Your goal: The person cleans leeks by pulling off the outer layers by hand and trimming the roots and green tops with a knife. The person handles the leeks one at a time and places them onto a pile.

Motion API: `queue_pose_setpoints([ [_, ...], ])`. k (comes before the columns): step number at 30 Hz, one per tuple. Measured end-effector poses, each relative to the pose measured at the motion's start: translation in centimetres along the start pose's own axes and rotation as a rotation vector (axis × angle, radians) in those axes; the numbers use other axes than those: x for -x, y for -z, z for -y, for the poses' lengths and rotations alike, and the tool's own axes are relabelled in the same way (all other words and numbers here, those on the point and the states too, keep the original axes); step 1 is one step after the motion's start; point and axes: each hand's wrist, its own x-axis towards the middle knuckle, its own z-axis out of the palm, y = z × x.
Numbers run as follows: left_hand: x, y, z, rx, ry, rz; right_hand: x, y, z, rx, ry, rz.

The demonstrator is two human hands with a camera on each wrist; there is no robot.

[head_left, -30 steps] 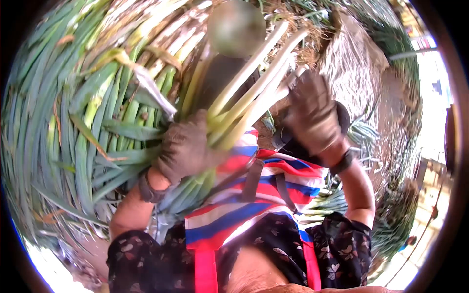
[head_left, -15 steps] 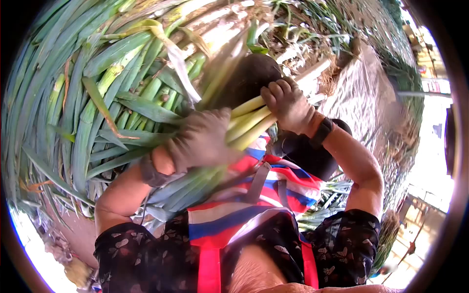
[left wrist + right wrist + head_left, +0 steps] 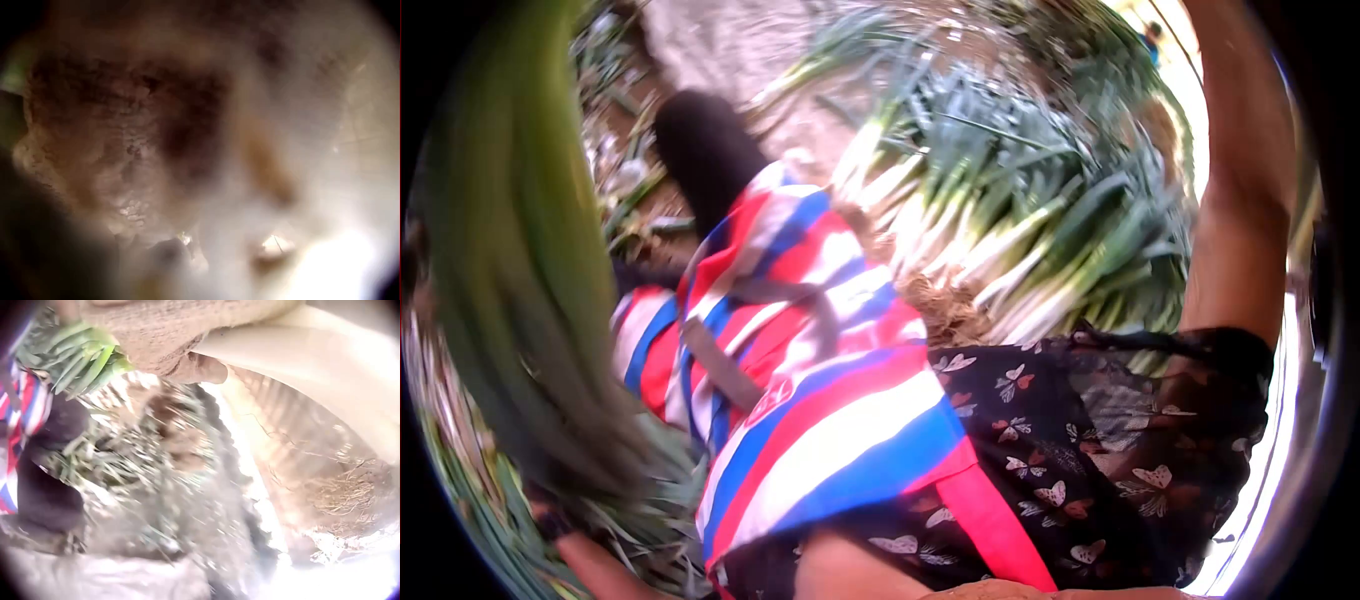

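My right hand [image 3: 150, 344], in a knitted glove, grips thick white green onion stems [image 3: 281, 353] in the right wrist view. Beneath them hang wiry roots [image 3: 350, 497]. In the head view, my right forearm [image 3: 1245, 120] reaches up along the right edge, its hand out of frame. A large blurred bunch of green onion leaves [image 3: 510, 220] fills the left side. At its lower end, my left wristband [image 3: 552, 522] shows, with the hand mostly hidden. My gloved left hand [image 3: 119, 144] is close and blurred in the left wrist view; I cannot tell its grip.
A row of green onions [image 3: 1000, 200] lies on the ground at right, roots toward me. A pale sheet [image 3: 710, 50] spreads beyond the dark shoe [image 3: 705, 150]. Loose leaf scraps [image 3: 119, 456] litter the ground. A striped apron [image 3: 800, 400] covers my lap.
The head view has swung right, bringing the row of onions into sight. My right arm has risen and stretched outward, away from the left hand; the two hands were together over the stems.
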Motion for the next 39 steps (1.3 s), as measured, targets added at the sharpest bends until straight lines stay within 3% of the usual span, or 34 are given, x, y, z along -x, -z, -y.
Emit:
queue_pose_setpoints([
  [4,-2.8,3.4,0.5,0.291,0.216,0.102,20.3,12.3,-15.2,0.627,-0.645,0.415],
  [5,-1.4,-0.1,-0.9,-0.025,0.102,-0.112,25.6,15.3,-17.3,0.761,-0.806,0.518],
  [7,-2.2,-2.4,-1.0,-0.216,0.160,-0.271,34.5,20.1,-17.4,0.966,-1.095,0.702],
  [11,-4.5,-4.1,0.6,-0.276,0.107,-0.435,47.7,22.8,-6.3,0.952,-1.542,0.859],
  [13,-5.8,-3.8,1.0,-0.312,0.061,-0.481,52.7,23.3,3.7,0.725,-1.793,0.717],
  [15,-6.5,-3.1,1.6,-0.356,0.019,-0.538,62.0,22.9,10.8,0.447,-2.078,0.699],
  [17,-7.3,-2.4,2.0,-0.407,-0.025,-0.600,68.2,21.6,14.2,0.553,-2.160,0.875],
  [19,-8.1,-2.1,2.3,-0.472,-0.073,-0.661,70.8,22.1,13.6,0.445,-1.943,1.061],
  [20,-8.7,-1.4,2.5,-0.513,-0.095,-0.689,72.5,22.0,13.2,0.401,-2.188,0.975],
  [21,-9.5,-0.7,2.8,-0.558,-0.120,-0.703,72.2,23.2,12.9,0.368,-1.965,1.064],
  [23,-10.7,0.3,3.8,-0.636,-0.179,-0.747,69.4,22.9,12.1,0.531,-2.182,1.028],
  [25,-12.1,2.7,5.7,-0.790,-0.261,-0.780,71.9,25.1,11.0,0.392,-2.085,1.367],
  [26,-12.3,4.5,7.3,-0.946,-0.326,-0.798,67.9,25.4,11.2,0.360,-2.170,1.219],
  [29,-12.2,8.6,12.5,-1.616,-0.563,-0.851,69.0,25.5,11.6,0.340,-1.879,1.251],
  [31,-12.8,10.4,15.0,-1.881,-0.758,-0.916,68.3,26.8,12.8,0.459,-1.747,1.262],
  [33,-11.6,-0.2,10.4,-2.084,-0.166,-0.970,67.2,25.1,13.6,0.617,-1.633,1.236],
  [34,-14.2,-1.4,10.6,-2.046,-0.366,-1.353,66.3,24.4,13.9,0.682,-1.588,1.193],
  [35,-15.1,-2.0,10.6,-1.995,-0.137,-1.432,65.4,22.7,14.2,0.715,-1.540,1.137],
  [36,-16.1,-2.6,10.6,-1.947,0.108,-1.487,64.6,21.4,14.5,0.721,-1.501,1.071],
  [37,-14.6,-7.9,7.3,-1.897,0.096,-1.436,63.2,20.0,14.8,0.713,-1.464,1.002],
  [39,-14.4,-9.4,6.5,-1.705,0.134,-1.429,59.8,15.9,15.5,0.572,-1.382,0.871],
])
